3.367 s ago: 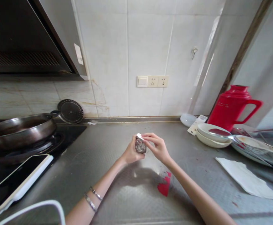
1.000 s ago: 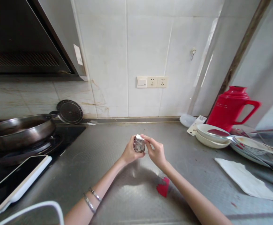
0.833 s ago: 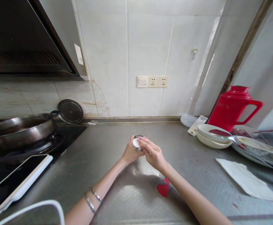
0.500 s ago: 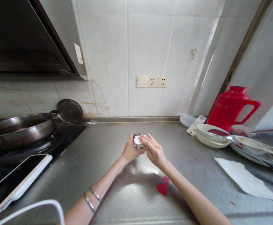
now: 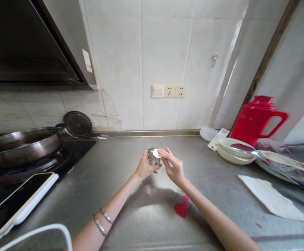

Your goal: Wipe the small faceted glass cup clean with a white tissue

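Note:
My left hand (image 5: 144,166) is wrapped around a small faceted object (image 5: 154,159), which looks like a glass or silvery cup, held above the metal counter. Between that cup and my right hand (image 5: 173,166) is a small white piece (image 5: 156,153) that looks like tissue. The fingertips of my right hand press it against the cup's upper side, with the fingers close together. Part of the white piece is hidden under those fingertips. On the counter below lies a red scrap (image 5: 181,207) with a jagged edge, close to my right forearm.
To the left are a pan (image 5: 23,148) on the stove and a phone (image 5: 23,204) with a white cable (image 5: 55,226). At right stand a red thermos (image 5: 256,120), stacked bowls (image 5: 235,157) and dishes with utensils (image 5: 285,165). A white paper napkin (image 5: 273,200) lies in front of them.
My right hand's fingers have slid slightly right and up across the cup, and the white piece has shifted with them. More of the cup's faceted side shows. My left hand stays nearly still.

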Motion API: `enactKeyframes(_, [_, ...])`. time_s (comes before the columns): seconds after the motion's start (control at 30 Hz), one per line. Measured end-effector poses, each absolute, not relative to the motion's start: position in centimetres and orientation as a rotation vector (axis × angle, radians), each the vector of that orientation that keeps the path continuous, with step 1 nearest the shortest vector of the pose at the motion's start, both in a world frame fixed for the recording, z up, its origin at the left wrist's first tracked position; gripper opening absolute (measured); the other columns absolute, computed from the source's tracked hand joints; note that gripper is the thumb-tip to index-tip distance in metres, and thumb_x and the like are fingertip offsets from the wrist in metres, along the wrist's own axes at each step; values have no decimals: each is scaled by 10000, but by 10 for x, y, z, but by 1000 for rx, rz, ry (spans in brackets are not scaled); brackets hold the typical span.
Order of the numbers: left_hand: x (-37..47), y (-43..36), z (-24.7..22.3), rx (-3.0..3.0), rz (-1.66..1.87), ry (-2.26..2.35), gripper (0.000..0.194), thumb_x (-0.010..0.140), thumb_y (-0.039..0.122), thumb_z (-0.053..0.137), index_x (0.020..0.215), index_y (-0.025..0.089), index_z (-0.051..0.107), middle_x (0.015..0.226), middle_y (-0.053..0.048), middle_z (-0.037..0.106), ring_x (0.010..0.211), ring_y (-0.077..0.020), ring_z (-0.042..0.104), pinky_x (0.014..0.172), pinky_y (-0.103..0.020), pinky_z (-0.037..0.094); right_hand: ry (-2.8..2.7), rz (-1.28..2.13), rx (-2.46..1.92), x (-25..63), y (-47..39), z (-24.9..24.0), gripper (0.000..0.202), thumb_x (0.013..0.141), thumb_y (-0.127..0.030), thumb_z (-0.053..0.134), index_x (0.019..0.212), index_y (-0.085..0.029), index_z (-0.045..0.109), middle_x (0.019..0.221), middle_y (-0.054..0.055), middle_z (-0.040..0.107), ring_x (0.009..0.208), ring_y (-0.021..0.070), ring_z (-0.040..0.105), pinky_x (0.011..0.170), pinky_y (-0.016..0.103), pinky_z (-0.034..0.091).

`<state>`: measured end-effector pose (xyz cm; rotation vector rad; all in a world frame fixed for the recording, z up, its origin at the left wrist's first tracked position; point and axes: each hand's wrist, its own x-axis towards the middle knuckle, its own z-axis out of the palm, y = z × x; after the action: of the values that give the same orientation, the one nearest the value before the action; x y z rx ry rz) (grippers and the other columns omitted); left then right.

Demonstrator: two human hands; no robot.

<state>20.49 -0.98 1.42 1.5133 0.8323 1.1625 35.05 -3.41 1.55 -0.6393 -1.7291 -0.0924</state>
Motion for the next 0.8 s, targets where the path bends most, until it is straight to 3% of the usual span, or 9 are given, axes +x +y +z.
enactKeyframes(0.2, [200,-9,15,1421,1144,771,568,573,287,800,975,181,413,884,-24,617,697,-156,622,462,-248,558,-1837,-12,-541,343,-39,12,299,915,-117,468,1110,-265,640,1116,46,706,1136,216,614,1064,491,426])
enactKeyframes(0.37, [202,-9,13,1448,1128,710,609,578,300,800,1055,178,442,858,-4,576,689,-136,587,458,-248,560,-1693,35,-641,348,-35,14,243,919,-122,473,1028,-253,646,1096,54,712,1099,218,638,1061,515,420])
enactKeyframes(0.53, [201,-8,13,1473,1126,673,629,604,325,793,1107,183,443,1014,-65,582,778,-168,604,474,-244,561,-1752,-17,-586,349,-36,13,283,890,-88,498,1069,-260,634,1142,45,695,1125,218,623,1089,519,376])
enactKeyframes(0.6, [200,-8,13,1469,1122,680,652,595,319,795,1125,183,441,959,-47,575,753,-161,592,471,-255,561,-1716,25,-612,348,-36,14,252,896,-117,502,1042,-261,647,1128,35,701,1112,220,631,1096,512,366])
enactKeyframes(0.8, [203,-15,18,1480,1039,721,599,591,284,759,1107,180,473,802,13,520,682,-139,557,467,-260,549,-1465,421,-825,350,-31,17,188,906,-320,533,979,-235,684,1077,57,721,1033,243,670,915,397,534])
